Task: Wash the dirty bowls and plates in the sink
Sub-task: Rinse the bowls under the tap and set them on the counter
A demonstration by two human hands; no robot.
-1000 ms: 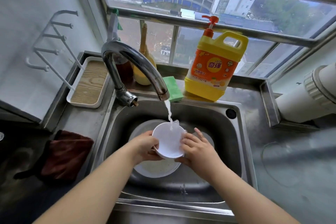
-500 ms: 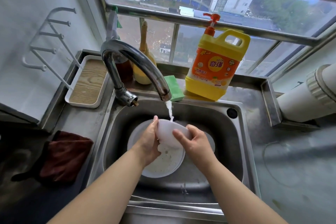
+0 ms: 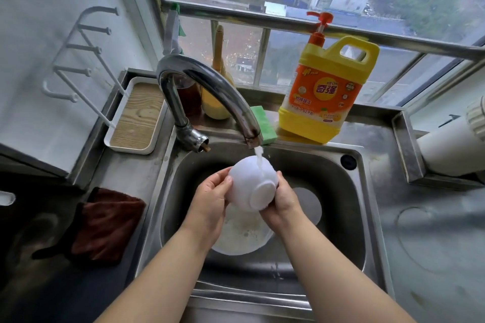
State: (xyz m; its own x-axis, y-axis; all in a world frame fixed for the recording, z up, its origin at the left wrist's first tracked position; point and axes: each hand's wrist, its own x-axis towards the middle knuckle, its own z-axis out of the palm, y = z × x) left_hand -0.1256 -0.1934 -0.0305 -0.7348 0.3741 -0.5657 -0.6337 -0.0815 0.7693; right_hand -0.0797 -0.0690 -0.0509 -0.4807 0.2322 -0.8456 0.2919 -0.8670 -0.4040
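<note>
head view:
bowl: small white round plastic-looking bowl, turned base toward the camera, held above the sink basin under the running water
left hand: left hand grips the bowl's left side, thumb curled onto the wall, fingers hidden behind it
right hand: right hand holds the bowl's right and lower side, fingers wrapped under the base
water: thin stream from the curved chrome faucet, landing on the bowl's upper wall just above both hands
plates: soiled white round plate lying in the basin directly below the hands; second white plate just right of the right hand, partly hidden
surface: stainless steel sink set in a grey metal counter, stained, around both forearms
beyond hands: green sponge and yellow-orange pump jug of dish soap on the ledge past the faucet
left of left hand: dark red cloth on the counter; white tray with wood-grain insert further back
room: white wall left, barred window ahead, buildings outside
</note>
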